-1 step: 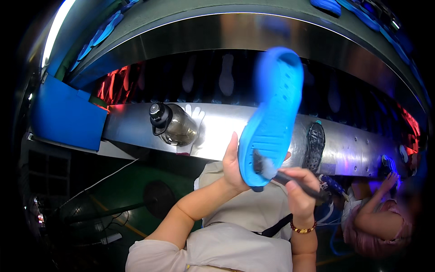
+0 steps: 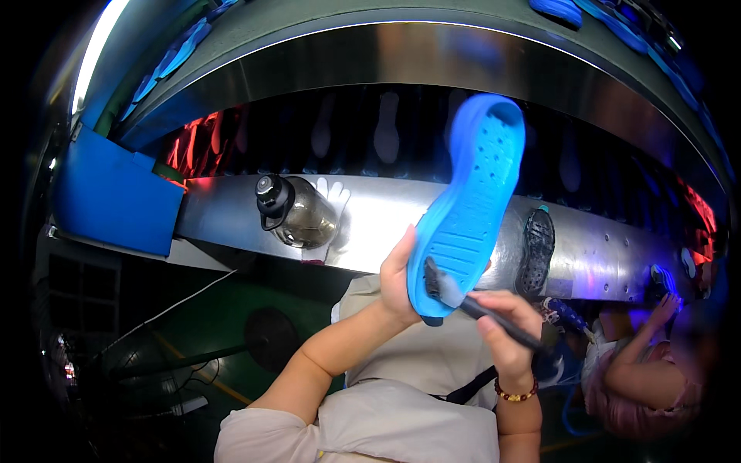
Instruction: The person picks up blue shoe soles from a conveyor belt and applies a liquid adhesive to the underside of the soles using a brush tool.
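Observation:
My left hand [image 2: 399, 282] is closed round the toe or heel end of a bright blue shoe sole [image 2: 472, 208], held up over the bench edge. Raised walls, ridges and small holes show on its inner face. In my right hand [image 2: 509, 332] is the dark handle of a brush [image 2: 442, 284]. Its pale, motion-blurred bristles lie against the near end of the sole. The fingers behind the sole are mostly hidden.
A dark bottle [image 2: 305, 216] stands on the metal bench [image 2: 370, 224], beside a white glove [image 2: 333, 194]. A black openwork sole [image 2: 537, 251] lies to the right. More soles sit in the dark conveyor [image 2: 386, 131] behind. At right sits a co-worker [image 2: 648, 370].
The far end of the blue sole has swung slightly right and down. The brush head has shifted a little left across the sole, along with my right hand.

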Available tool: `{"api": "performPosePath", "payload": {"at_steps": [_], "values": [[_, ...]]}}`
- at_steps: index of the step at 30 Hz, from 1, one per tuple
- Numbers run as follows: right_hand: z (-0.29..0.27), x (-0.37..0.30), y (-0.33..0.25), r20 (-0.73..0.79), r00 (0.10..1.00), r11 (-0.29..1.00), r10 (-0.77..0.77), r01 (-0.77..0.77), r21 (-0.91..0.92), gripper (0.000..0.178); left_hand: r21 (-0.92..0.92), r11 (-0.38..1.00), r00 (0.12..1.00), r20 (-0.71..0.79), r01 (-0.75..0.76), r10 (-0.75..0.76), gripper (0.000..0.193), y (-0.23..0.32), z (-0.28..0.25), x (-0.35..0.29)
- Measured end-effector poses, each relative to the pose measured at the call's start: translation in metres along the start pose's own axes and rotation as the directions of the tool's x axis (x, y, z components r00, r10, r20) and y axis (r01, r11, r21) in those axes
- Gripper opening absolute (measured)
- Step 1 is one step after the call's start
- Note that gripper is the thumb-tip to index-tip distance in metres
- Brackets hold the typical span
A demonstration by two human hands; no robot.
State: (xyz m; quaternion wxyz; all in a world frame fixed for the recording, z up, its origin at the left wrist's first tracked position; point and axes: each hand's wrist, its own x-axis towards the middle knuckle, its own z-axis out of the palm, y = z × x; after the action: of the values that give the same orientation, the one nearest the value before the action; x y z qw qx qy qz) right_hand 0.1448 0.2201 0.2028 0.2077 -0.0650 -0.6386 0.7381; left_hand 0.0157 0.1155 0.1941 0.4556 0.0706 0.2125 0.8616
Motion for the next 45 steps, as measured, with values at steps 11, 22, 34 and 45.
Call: {"api": "performPosePath", "payload": {"at_steps": [11,22,34,45], "values": [[-0.006,0.023,-0.026,0.247,0.946,0.946,-0.209,0.26,-0.194,0.022,-0.083,0.996,1.0,0.002,0.014,-0.013,0.062,0.012,-0.005,0.021],[-0.007,0.036,-0.034,0.449,0.866,0.828,-0.22,0.409,-0.383,0.022,-0.146,0.972,0.98,0.111,0.183,-0.168,0.051,0.03,-0.009,0.031],[-0.033,0.033,-0.046,0.684,0.714,0.751,0.146,0.37,-0.547,0.018,0.422,0.651,0.746,-0.101,0.631,-0.658,0.05,0.042,-0.001,0.018],[-0.055,0.047,-0.047,0.627,0.767,0.805,0.139,0.281,-0.522,0.019,0.469,0.62,0.755,-0.182,0.629,-0.63,0.056,0.054,-0.011,0.009]]}}
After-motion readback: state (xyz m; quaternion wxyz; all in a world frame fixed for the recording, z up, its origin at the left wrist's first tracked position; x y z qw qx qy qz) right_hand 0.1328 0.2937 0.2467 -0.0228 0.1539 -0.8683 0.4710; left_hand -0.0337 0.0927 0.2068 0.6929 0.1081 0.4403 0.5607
